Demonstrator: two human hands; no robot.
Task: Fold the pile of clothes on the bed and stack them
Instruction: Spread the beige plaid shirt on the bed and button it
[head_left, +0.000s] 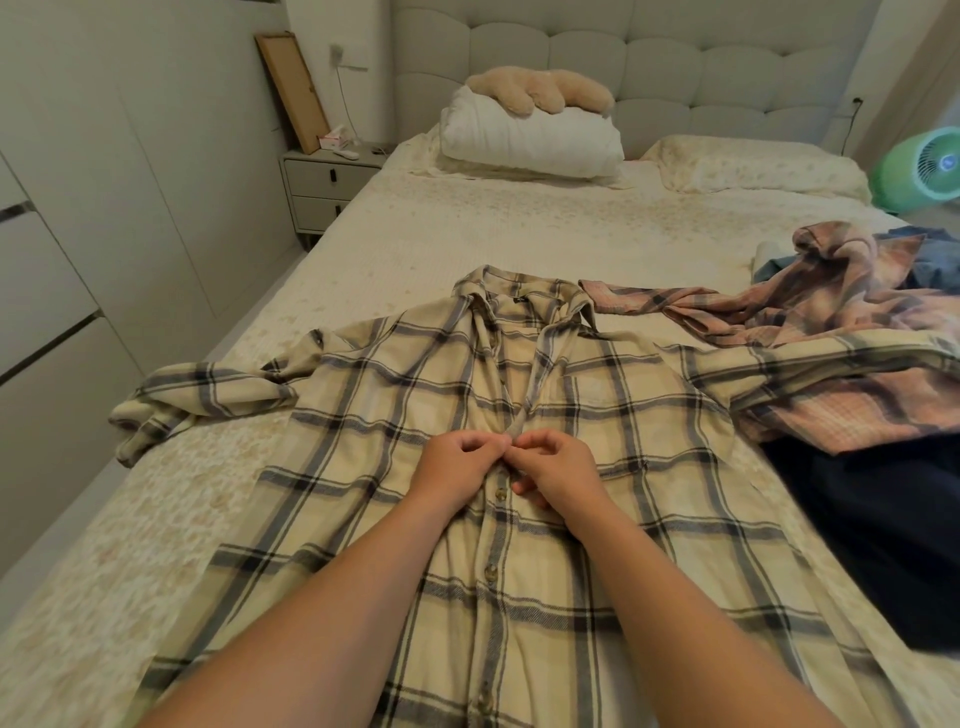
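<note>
i can't see the button at the pinch point, fingers cover it. cream plaid shirt (519, 415) lies flat, front up, mid-bed (467, 223), hem cut off at the bottom edge. long axis runs away from me, collar toward the headboard (649, 62). left hand (457, 465) and right hand (558, 467) both have fingers curled, pinching the placket mid-chest. i count three buttons below the hands. pile at right: pink plaid shirt (831, 291), dark garment (883, 519), something blue (930, 265), partly buried.
</note>
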